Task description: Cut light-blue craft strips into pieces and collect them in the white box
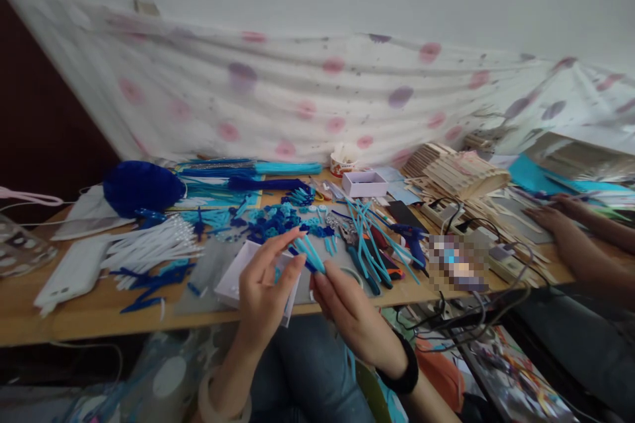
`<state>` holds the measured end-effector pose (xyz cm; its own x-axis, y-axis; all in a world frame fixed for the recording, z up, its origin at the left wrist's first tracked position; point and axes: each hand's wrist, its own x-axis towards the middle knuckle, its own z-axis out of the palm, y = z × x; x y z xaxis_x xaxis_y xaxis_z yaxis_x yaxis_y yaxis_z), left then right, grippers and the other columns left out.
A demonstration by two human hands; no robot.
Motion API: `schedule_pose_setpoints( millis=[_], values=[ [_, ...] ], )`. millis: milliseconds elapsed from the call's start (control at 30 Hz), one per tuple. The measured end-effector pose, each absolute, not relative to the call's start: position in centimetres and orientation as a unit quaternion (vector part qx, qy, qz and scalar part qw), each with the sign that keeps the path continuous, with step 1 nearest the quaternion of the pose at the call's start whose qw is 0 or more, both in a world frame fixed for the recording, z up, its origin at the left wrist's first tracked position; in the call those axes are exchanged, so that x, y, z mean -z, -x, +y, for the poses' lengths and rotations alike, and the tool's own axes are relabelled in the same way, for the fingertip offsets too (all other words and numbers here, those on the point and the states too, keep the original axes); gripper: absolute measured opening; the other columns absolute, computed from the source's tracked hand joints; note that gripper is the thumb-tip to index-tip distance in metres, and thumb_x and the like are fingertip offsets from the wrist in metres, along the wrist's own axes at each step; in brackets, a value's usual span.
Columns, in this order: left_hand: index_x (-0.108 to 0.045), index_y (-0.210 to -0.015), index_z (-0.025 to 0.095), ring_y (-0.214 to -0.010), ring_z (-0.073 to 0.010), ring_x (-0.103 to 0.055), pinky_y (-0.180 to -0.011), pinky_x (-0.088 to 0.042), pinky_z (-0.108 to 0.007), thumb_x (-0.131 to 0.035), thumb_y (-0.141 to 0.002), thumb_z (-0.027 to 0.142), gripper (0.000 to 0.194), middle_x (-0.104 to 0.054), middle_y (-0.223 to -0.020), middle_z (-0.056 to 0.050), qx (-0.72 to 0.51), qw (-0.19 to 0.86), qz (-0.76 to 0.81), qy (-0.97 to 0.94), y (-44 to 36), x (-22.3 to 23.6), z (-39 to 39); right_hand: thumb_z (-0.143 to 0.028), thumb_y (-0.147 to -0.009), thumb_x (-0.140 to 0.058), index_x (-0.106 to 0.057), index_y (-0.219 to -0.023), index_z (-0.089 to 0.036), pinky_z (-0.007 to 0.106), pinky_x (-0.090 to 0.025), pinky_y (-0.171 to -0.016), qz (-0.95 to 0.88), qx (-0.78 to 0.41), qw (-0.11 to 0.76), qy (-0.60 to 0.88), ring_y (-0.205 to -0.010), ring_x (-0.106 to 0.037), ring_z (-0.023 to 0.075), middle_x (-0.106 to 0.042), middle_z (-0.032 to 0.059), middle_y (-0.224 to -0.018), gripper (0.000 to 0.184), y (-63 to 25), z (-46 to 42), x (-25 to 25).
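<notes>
A small bundle of light and dark blue pipe cleaners (310,252) is held above the table's front edge. My right hand (350,314) is closed around its near end, and light blue lengths hang below the wrist. The thumb and forefinger of my left hand (265,287) close on the bundle's far end; the exact contact is hard to make out. Beneath my left hand stands a small white box (233,277), partly hidden. Behind my hands lies a heap of small blue curled pieces (278,221). Loose light blue pipe cleaners (364,231) lie over pliers (364,271) to the right.
White stems (149,244), a white phone-like slab (74,271) and a dark blue fuzzy bundle (143,188) lie left. Rightward are a blue glue gun (411,244), power strips (506,261) with cables, and stacked wooden sticks (461,172). Another person's hands (550,215) rest far right.
</notes>
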<state>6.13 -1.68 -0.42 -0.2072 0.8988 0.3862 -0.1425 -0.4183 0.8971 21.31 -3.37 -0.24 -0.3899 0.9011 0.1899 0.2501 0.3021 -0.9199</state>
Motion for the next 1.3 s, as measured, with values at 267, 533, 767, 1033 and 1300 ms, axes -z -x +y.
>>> schedule_pose_setpoints(
  millis=[267,533,767,1033,1300],
  values=[
    [-0.077,-0.108,0.03,-0.111,-0.0235,-0.067,-0.1,-0.049,-0.032,-0.075,-0.084,0.033,0.024,-0.076,-0.115,-0.003,-0.639,0.334,0.444,-0.532,-6.0,0.4,-1.8,-0.04,-0.106,-0.038,-0.048,-0.088,-0.023,0.03,-0.038,-0.063,-0.734,-0.393,0.373,0.41,-0.067,-0.046,0.015,-0.05,-0.0015,-0.076,0.026,-21.1,-3.7,-0.7],
    [-0.075,-0.11,0.031,-0.111,-0.0225,-0.066,-0.099,-0.049,-0.031,-0.074,-0.085,0.032,0.025,-0.075,-0.117,-0.003,-0.627,0.333,0.446,-0.546,-5.9,0.5,-1.9,-0.041,-0.105,-0.038,-0.048,-0.088,-0.023,0.03,-0.038,-0.061,-0.731,-0.405,0.369,0.407,-0.065,-0.045,0.0145,-0.05,-0.0021,-0.074,0.027,-21.0,-3.7,-0.4],
    [-0.07,-0.122,0.029,-0.111,-0.0241,-0.068,-0.101,-0.05,-0.035,-0.076,-0.083,0.034,0.039,-0.074,-0.119,-0.007,-0.626,0.384,0.428,-0.527,-5.7,0.3,-1.9,-0.045,-0.106,-0.036,-0.047,-0.088,-0.023,0.028,-0.037,-0.057,-0.715,-0.436,0.372,0.4,-0.064,-0.043,0.0137,-0.048,-0.0014,-0.075,0.03,-21.0,-3.5,-0.2],
    [-0.075,-0.116,0.019,-0.1,-0.0281,-0.074,-0.096,-0.056,-0.04,-0.076,-0.081,0.044,0.043,-0.08,-0.103,-0.011,-0.599,0.528,0.4,-0.45,-5.1,0.3,-2.0,-0.047,-0.106,-0.035,-0.049,-0.089,-0.023,0.026,-0.035,-0.053,-0.682,-0.488,0.382,0.388,-0.061,-0.041,0.0125,-0.045,-0.0019,-0.075,0.033,-20.6,-3.3,0.5],
    [-0.081,-0.101,0.019,-0.098,-0.03,-0.074,-0.092,-0.057,-0.039,-0.076,-0.079,0.045,0.034,-0.081,-0.094,-0.009,-0.59,0.488,0.434,-0.475,-5.1,-1.2,-2.2,-0.049,-0.105,-0.036,-0.05,-0.087,-0.022,0.027,-0.036,-0.054,-0.681,-0.479,0.375,0.408,-0.062,-0.041,0.0134,-0.046,-0.0015,-0.074,0.036,-20.3,-3.4,0.2]
  ],
)
